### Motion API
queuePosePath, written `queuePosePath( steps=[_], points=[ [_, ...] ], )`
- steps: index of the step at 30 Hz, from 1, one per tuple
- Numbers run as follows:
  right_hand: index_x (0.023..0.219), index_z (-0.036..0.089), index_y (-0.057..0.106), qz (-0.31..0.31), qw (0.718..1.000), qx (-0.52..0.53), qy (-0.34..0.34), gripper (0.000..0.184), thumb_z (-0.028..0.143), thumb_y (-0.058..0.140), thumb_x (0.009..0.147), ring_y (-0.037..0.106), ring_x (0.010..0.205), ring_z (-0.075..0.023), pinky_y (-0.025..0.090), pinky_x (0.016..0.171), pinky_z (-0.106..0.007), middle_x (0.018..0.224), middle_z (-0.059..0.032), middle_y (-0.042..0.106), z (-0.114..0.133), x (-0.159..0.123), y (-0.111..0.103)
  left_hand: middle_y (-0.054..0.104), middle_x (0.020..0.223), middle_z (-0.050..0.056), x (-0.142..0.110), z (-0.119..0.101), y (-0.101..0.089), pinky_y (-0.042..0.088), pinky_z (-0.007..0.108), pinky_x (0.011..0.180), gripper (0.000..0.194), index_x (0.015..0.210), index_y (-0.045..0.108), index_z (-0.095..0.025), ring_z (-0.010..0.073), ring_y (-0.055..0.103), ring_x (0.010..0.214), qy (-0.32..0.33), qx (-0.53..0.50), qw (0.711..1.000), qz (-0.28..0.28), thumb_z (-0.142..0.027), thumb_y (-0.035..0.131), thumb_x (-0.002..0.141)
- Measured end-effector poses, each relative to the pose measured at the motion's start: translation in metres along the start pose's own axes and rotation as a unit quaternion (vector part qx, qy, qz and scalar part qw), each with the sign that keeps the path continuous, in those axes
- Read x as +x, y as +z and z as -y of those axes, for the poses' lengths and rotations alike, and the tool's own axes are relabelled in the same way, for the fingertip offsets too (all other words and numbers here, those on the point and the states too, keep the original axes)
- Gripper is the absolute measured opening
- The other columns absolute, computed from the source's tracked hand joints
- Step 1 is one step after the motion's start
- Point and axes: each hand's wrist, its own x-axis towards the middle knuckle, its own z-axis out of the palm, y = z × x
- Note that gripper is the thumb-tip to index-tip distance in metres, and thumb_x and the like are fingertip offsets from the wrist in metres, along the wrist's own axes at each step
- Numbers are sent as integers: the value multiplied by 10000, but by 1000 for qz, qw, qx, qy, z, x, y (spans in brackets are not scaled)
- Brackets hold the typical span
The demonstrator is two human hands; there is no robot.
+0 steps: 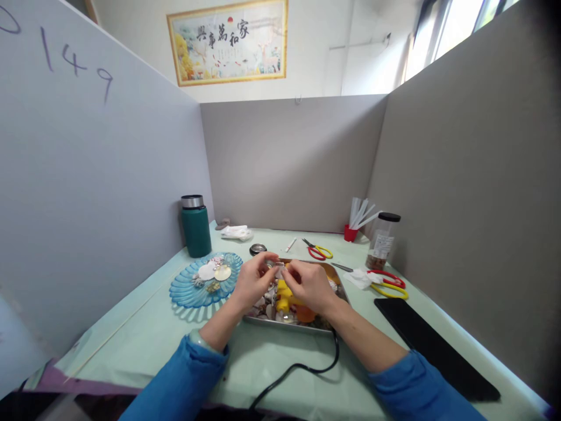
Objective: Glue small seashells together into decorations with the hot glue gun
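Observation:
My left hand (256, 280) and my right hand (309, 285) meet above a metal tray (289, 327), their fingertips pinched close together. A small whitish piece (279, 270) shows between the fingertips, too small to name. Below them in the tray lies a yellow glue gun (283, 295) with an orange part, among shells and small bits. Its black cord (302, 366) runs over the front rim toward me. My hands hide much of the tray's middle and back.
A blue scalloped plate (182, 289) with shells and trinkets sits left, before a green bottle (196, 231). Scissors (318, 251), more scissors (392, 283), a red cup of glue sticks (350, 233), a clear jar (382, 242) and a black slab (433, 348) lie beyond and right. Grey partitions surround the table.

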Motion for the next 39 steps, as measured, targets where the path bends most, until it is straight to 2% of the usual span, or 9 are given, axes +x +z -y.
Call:
queuePosePath(
  steps=[3,7,16,31,39],
  points=[
    [630,183,486,-5,1000,-9,3,230,259,503,846,436,490,-90,282,522,-224,557,25,526,0,0,1,583,920,56,-1,-3,-1,426,223,563,96,869,582,-167,97,534,611,84,74,994,-22,-221,554,795],
    [623,182,485,-2,1000,-7,-12,233,249,501,845,430,489,-89,277,515,-227,560,23,528,0,0,0,558,906,52,-2,-4,-2,413,234,585,79,806,578,-172,92,490,591,126,146,981,-30,-199,506,826],
    [638,186,493,10,1000,4,-28,227,250,477,856,430,494,-95,278,517,-228,558,19,523,2,0,-2,582,856,53,-3,0,0,421,251,661,106,818,587,-186,150,548,749,152,179,971,-39,-205,486,844],
    [632,183,497,21,999,28,-24,218,228,480,845,435,495,-93,290,517,-217,553,23,514,0,-1,0,601,784,45,-3,-3,-1,411,253,646,116,764,607,-182,151,550,716,137,150,978,-41,-206,513,829],
    [634,184,485,27,999,15,-23,228,234,464,855,442,502,-97,290,528,-217,558,18,518,0,-1,0,616,824,57,-3,0,-1,435,260,690,147,805,629,-191,158,572,759,145,165,975,-37,-215,490,848]
  ],
)
